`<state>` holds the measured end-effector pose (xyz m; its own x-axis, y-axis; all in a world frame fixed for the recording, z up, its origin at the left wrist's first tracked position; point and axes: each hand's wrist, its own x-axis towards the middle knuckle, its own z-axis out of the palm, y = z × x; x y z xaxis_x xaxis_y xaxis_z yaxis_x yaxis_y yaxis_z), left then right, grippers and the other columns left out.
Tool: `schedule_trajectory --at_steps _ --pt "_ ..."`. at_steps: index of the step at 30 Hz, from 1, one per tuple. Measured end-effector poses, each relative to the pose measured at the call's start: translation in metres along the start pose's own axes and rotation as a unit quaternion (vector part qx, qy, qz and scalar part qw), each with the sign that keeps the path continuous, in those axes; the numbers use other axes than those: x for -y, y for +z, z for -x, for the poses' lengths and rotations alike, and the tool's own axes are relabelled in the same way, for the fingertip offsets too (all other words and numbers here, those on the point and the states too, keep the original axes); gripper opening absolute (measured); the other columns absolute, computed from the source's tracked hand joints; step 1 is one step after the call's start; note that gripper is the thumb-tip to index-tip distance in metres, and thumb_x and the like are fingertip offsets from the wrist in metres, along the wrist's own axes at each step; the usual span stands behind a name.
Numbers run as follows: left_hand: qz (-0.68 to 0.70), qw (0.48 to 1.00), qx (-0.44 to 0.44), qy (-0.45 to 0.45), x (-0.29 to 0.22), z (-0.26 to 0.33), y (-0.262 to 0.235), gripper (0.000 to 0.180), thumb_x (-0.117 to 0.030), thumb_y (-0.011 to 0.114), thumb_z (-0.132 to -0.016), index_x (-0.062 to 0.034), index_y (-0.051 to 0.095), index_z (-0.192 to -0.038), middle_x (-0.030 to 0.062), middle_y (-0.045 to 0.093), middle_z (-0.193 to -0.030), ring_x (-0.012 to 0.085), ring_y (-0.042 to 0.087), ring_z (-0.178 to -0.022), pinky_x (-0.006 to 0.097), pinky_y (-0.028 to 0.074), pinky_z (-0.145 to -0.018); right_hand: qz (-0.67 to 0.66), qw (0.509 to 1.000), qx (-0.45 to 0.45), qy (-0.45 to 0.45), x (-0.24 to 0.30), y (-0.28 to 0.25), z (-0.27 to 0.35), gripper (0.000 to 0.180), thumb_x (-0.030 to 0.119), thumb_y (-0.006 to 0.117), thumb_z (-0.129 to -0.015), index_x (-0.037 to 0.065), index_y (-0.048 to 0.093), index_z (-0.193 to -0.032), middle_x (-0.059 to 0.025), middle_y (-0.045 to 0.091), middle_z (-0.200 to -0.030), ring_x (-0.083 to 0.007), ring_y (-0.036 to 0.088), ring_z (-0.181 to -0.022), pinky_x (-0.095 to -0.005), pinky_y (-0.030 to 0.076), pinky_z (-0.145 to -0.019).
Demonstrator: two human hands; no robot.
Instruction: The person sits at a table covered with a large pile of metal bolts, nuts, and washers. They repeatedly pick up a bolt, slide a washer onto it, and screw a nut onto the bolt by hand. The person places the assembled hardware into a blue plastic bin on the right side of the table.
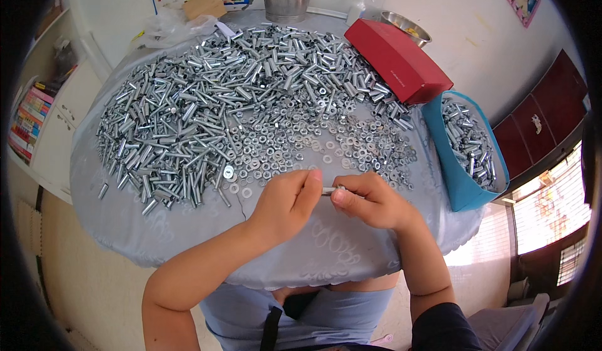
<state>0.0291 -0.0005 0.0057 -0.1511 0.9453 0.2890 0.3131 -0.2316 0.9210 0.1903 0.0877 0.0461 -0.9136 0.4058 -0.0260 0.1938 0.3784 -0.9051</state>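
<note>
— Between the two sets of fingertips, what is being held?

— A small metal sleeve (330, 190) is pinched there. It is gripped at one end by the left hand (285, 204), thumb and forefinger pressed together on it, and at the other end by the right hand (370, 199), whose fingers (343, 195) are curled tight around it. Whether a nut or washer is already on it cannot be told; the piece is mostly hidden.

— How should the joining be done well?

— The sleeve is best kept level and steady by one hand while the turning or pushing is done by the other, with the ends lined up straight so nothing is jammed.

— And what lies beyond the fingers?

— Just past the fingertips, loose washers and nuts (301, 141) are spread on the grey cloth (188, 225); farther out, metal tubes (207, 94) are heaped. Off to the right of the right hand, a blue bag (454, 185) of finished pieces is stood, with a red box (395, 59) behind it.
</note>
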Motion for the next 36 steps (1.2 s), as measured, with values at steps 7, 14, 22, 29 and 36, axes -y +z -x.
schedule_trajectory --at_steps 7,14,22,29,36 --pt "-0.064 0.983 -0.028 0.171 0.001 -0.002 -0.001 0.030 -0.014 0.043 -0.088 -0.0011 0.043 -0.061 0.0113 0.041 -0.055 0.0279 0.041 -0.048 0.036 0.033 -0.047 -0.280 0.955 0.077 0.065 -0.003 0.004 0.002 0.037 0.031 0.043 -0.094 0.005 0.047 -0.067 0.0011 0.042 -0.057 -0.0078 0.039 -0.054 -0.0237 0.032 -0.048" --pt "0.032 0.991 0.014 0.126 -0.002 -0.001 -0.004 0.034 -0.017 0.040 -0.088 -0.0019 0.038 -0.057 0.0076 0.037 -0.053 0.0208 0.037 -0.047 0.032 0.030 -0.046 -0.338 0.937 -0.086 0.027 -0.015 -0.016 0.002 0.041 0.038 0.042 -0.092 0.007 0.043 -0.064 0.0019 0.033 -0.051 -0.0087 0.032 -0.048 -0.0237 0.027 -0.045" --pt "0.096 0.990 0.028 0.099 -0.005 0.001 -0.005 0.033 -0.015 0.037 -0.088 -0.0004 0.039 -0.058 0.0059 0.040 -0.054 0.0157 0.037 -0.049 0.030 0.031 -0.047 -0.704 0.642 -0.192 -0.236 -0.038 -0.103 0.036 0.037 0.031 0.041 -0.094 -0.002 0.049 -0.109 0.0019 0.041 -0.069 -0.0061 0.037 -0.056 -0.0187 0.028 -0.042" --pt "0.081 0.993 0.040 0.075 -0.006 0.002 -0.005 0.033 -0.014 0.036 -0.088 -0.0006 0.041 -0.058 0.0058 0.041 -0.054 0.0151 0.037 -0.049 0.028 0.032 -0.047 -0.681 0.694 -0.200 -0.121 -0.051 -0.086 0.015 0.014 0.018 0.045 -0.091 0.006 0.051 -0.089 0.0041 0.039 -0.063 -0.0066 0.034 -0.053 -0.0195 0.028 -0.045" --pt "0.088 0.994 0.036 0.058 -0.009 0.002 -0.007 0.034 -0.016 0.035 -0.089 -0.0009 0.042 -0.059 0.0053 0.042 -0.054 0.0145 0.038 -0.049 0.028 0.032 -0.048 -0.657 0.708 -0.254 -0.050 -0.053 -0.080 0.011 0.008 0.014 0.048 -0.088 0.006 0.051 -0.089 0.0040 0.040 -0.064 -0.0070 0.037 -0.054 -0.0194 0.029 -0.045"
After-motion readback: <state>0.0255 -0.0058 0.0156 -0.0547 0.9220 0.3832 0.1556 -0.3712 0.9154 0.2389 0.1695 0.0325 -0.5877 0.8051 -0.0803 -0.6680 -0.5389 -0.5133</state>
